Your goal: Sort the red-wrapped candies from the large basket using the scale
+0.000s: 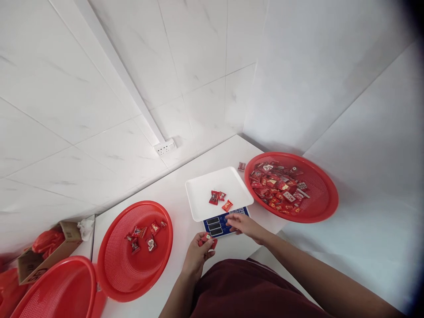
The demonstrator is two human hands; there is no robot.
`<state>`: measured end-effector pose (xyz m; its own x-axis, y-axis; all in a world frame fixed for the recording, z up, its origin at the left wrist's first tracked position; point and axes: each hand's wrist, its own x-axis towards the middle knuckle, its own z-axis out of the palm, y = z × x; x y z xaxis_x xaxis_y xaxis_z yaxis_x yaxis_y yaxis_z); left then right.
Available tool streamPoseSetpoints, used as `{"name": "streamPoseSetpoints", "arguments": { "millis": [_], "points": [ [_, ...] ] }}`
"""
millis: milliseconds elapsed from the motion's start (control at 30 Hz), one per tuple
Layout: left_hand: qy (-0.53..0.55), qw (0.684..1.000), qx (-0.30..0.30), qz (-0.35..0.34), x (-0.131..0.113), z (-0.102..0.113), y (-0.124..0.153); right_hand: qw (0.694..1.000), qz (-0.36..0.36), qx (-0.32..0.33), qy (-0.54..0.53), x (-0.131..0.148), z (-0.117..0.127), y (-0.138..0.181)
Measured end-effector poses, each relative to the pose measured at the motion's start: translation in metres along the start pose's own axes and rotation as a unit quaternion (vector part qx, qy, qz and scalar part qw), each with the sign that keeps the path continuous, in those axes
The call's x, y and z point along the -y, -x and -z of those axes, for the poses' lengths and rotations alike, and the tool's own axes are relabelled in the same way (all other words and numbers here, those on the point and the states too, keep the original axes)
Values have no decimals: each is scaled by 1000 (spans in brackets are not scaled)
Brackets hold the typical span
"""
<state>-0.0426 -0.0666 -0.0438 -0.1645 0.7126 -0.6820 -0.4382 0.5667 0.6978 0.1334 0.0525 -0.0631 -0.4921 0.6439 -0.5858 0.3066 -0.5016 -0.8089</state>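
A white electronic scale [198, 194] stands on the white table with three red wrapped candies [219, 198] on its pan. My right hand [243, 225] lies over the scale's blue keypad [217, 225], fingers stretched out onto the buttons. My left hand [198, 252] is just in front of the scale, closed on red wrapped candies [207, 240]. A red mesh basket [318, 207] at the right holds many red candies [280, 187]. Another red mesh basket [132, 274] at the left holds several candies [145, 234].
One stray candy [241, 166] lies on the table behind the scale. A third red basket [62, 291] sits at the lower left, overlapping the table edge. A cardboard box [39, 256] with red bags is beyond it. A wall socket [164, 147] is on the tiled wall.
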Motion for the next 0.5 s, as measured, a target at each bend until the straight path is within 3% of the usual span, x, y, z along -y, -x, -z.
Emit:
{"name": "streamPoseSetpoints", "arguments": {
  "millis": [100,167,333,500],
  "points": [
    [-66,997,11,-22,-1,-8,2,992,25,114,37,0,-15,13],
    [-111,992,33,-41,-2,-13,2,986,47,151,56,3,-24,18],
    [-173,981,67,-60,-6,-22,2,979,78,142,123,6,-31,17],
    [-170,981,88,-42,-6,-23,-1,986,88,124,72,2,-30,13]
  ]
}}
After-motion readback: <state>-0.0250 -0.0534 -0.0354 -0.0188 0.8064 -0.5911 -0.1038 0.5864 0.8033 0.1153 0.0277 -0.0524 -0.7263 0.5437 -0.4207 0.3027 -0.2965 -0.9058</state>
